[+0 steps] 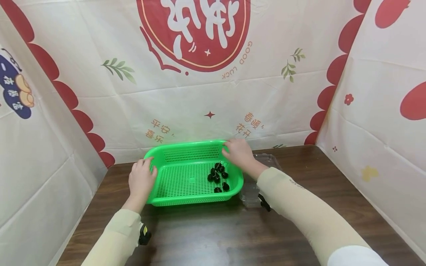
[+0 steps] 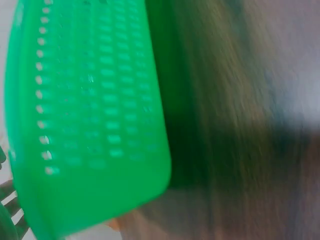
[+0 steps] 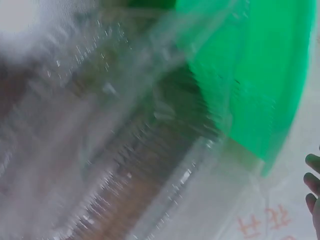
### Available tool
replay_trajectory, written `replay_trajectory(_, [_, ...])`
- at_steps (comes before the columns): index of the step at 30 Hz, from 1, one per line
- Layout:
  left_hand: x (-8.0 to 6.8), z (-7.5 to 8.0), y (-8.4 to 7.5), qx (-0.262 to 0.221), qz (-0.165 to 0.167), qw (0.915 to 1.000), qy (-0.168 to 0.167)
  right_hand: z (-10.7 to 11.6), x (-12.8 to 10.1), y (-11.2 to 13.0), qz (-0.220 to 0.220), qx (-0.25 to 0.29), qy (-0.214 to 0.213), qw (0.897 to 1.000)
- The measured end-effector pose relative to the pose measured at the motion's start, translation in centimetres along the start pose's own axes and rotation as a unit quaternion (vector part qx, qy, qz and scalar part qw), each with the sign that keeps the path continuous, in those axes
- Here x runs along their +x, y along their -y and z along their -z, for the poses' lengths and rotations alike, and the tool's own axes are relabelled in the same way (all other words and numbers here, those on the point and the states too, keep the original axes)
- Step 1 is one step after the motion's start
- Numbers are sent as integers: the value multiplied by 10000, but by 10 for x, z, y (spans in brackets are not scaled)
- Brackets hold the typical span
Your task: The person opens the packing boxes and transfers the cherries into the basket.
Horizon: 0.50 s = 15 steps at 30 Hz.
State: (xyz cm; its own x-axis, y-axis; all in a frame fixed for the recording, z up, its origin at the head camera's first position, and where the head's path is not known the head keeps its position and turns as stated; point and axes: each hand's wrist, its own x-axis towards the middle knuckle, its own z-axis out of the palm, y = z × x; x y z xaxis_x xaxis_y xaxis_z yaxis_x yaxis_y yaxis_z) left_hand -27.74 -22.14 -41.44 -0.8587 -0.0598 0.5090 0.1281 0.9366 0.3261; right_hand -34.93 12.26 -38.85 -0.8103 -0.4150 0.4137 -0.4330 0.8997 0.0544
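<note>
A green perforated plastic basket (image 1: 191, 201) stands on the table against the back cloth. Several dark cherries (image 1: 217, 176) with thin stems lie in its right end. At the basket's left rim is my left hand (image 1: 142, 178), thumb spread from the fingers; the left wrist view shows the basket's side wall (image 2: 100, 100), with fingers (image 2: 10, 200) at the edge. My right hand (image 1: 240, 156) reaches over the back right corner, its fingers (image 3: 312, 182) apart from the green wall in the right wrist view. Whether either hand touches the rim is hard to tell.
A clear plastic container (image 1: 250, 193) lies right of the basket, partly beneath my right forearm; it fills much of the blurred right wrist view. The brown wooden table (image 1: 199, 236) is bounded by a printed white cloth (image 1: 199, 99) behind and at both sides.
</note>
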Motion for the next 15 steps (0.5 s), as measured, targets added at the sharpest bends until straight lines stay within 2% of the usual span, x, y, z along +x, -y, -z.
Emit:
replay_trajectory(6, [0,8,-14,-126,-236,9996,102,24,-4,-9,-129,10,301,9995])
replay_trajectory(11, [0,16,-25,185,-549,9977,364,40,-14,-16,-291,315,329,9985])
replay_trajectory(15, [-2,25,-32,248,-621,9964,525,49,-27,-19,-401,568,346,9970])
